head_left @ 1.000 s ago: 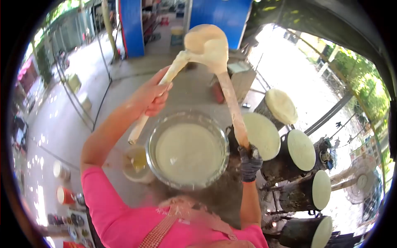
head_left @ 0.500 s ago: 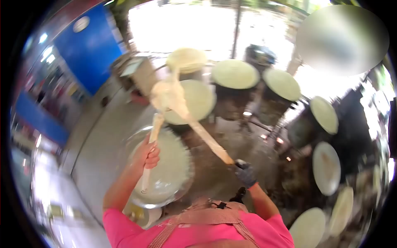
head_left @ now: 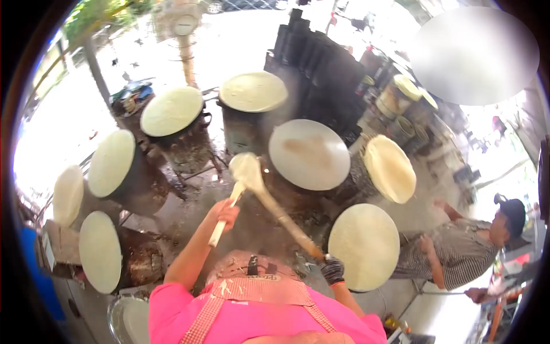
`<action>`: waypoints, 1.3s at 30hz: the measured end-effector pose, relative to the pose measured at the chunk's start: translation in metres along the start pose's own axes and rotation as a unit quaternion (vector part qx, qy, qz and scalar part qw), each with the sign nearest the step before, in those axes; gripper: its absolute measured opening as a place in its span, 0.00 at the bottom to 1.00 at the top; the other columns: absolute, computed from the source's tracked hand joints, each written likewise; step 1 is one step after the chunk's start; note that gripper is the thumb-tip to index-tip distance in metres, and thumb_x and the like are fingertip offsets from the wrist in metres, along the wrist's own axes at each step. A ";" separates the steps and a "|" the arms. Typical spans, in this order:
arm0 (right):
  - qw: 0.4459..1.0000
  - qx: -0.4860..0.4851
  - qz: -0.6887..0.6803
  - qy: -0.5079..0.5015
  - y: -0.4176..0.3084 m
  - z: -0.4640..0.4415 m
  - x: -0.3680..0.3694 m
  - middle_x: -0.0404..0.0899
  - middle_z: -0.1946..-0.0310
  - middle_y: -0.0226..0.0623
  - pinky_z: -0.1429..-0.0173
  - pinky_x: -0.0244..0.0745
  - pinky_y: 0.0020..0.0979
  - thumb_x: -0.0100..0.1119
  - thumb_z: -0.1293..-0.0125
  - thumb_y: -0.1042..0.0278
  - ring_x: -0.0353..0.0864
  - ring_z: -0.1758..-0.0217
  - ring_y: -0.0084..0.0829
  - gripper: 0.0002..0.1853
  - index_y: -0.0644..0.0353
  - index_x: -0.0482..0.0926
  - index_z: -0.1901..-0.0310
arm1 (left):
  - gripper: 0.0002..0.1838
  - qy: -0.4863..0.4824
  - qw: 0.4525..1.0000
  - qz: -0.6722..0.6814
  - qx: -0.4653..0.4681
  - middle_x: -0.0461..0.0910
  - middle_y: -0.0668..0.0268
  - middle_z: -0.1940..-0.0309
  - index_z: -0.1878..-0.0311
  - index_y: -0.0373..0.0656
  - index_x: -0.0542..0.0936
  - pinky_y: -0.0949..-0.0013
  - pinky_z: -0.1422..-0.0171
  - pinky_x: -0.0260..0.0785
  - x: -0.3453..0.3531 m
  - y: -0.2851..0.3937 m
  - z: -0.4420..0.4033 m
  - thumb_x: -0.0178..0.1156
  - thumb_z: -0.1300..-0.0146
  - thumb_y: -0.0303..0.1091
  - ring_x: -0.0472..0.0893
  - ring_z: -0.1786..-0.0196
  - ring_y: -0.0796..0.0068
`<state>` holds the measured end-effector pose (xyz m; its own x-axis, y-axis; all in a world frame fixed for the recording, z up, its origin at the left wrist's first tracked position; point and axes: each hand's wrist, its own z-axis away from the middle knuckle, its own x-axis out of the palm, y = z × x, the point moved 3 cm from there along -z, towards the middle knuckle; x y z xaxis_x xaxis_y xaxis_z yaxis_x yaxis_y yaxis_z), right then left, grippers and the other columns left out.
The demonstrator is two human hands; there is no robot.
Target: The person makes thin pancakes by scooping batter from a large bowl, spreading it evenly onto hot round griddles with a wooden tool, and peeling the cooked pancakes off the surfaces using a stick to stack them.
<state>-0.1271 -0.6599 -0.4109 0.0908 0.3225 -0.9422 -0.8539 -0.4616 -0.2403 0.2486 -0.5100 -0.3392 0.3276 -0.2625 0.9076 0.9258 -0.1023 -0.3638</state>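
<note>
Long, batter-smeared wooden ladle (head_left: 279, 212) is hanging amid dark round pots (head_left: 240, 131), gloved right-hand grip (head_left: 332, 270) clasping it, bare left-hand grip (head_left: 225, 214) clutching a pale stick (head_left: 217, 234), cream discs (head_left: 253, 92) topping most, one grey-white disc (head_left: 309, 163) apparently remaining uncoated.

Daylight glares white near the fisheye-warped edges.

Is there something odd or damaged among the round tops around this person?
One round top, right of the paddle head, looks odd: greyish with a brownish patch near its middle, whereas the other tops look plain pale cream. I cannot tell whether it is damage.
</note>
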 end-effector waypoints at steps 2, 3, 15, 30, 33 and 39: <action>0.986 0.125 -0.021 0.105 0.013 -0.002 -0.038 0.74 0.82 0.48 0.69 0.69 0.39 0.55 0.49 0.43 0.75 0.74 0.47 0.23 0.60 0.77 0.73 | 0.12 0.041 0.991 -0.083 -0.096 0.54 0.74 0.87 0.52 0.49 0.67 0.82 0.91 0.47 0.019 0.024 -0.074 0.44 0.36 0.39 0.55 0.90 0.85; 0.973 0.164 -0.053 0.155 0.022 -0.008 -0.043 0.74 0.81 0.49 0.69 0.69 0.39 0.55 0.49 0.43 0.75 0.75 0.47 0.23 0.61 0.76 0.74 | 0.12 0.087 0.973 -0.205 -0.064 0.54 0.75 0.87 0.50 0.54 0.65 0.82 0.92 0.46 0.039 0.030 -0.105 0.45 0.37 0.39 0.54 0.90 0.86; 0.940 0.241 -0.086 0.225 -0.044 -0.177 -0.030 0.77 0.76 0.45 0.67 0.69 0.39 0.52 0.46 0.51 0.76 0.73 0.41 0.14 0.52 0.79 0.68 | 0.27 0.158 0.280 -0.916 0.241 0.73 0.56 0.74 0.39 0.59 0.57 0.60 0.74 0.66 0.044 0.133 -0.393 0.44 0.44 0.30 0.74 0.78 0.60; 0.858 0.324 -0.228 0.328 -0.068 -0.325 0.015 0.76 0.65 0.54 0.61 0.71 0.39 0.48 0.44 0.54 0.77 0.64 0.44 0.18 0.60 0.78 0.64 | 0.34 -0.066 0.355 -0.868 0.339 0.67 0.56 0.44 0.38 0.47 0.58 0.72 0.45 0.62 0.129 0.189 -0.320 0.45 0.54 0.22 0.69 0.43 0.64; 0.942 0.222 -0.122 0.219 -0.057 -0.353 -0.007 0.74 0.61 0.55 0.59 0.70 0.39 0.46 0.44 0.53 0.76 0.60 0.42 0.18 0.60 0.77 0.64 | 0.36 0.104 0.404 -0.888 0.194 0.67 0.56 0.44 0.37 0.49 0.58 0.73 0.46 0.62 0.073 0.212 -0.248 0.46 0.55 0.22 0.71 0.45 0.64; 0.823 0.242 -0.259 0.445 -0.120 -0.313 -0.004 0.67 0.51 0.61 0.41 0.61 0.34 0.43 0.41 0.48 0.66 0.43 0.41 0.28 0.63 0.67 0.47 | 0.37 0.038 0.312 -0.914 0.257 0.69 0.57 0.46 0.37 0.47 0.58 0.71 0.52 0.65 0.026 0.252 -0.162 0.45 0.57 0.21 0.74 0.51 0.65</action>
<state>0.1348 -0.8644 -0.4510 0.6622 -0.4590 -0.5924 -0.6667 0.0000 -0.7453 0.4596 -0.6983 -0.4414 -0.8239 -0.2394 -0.5137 -0.5320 0.0144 0.8466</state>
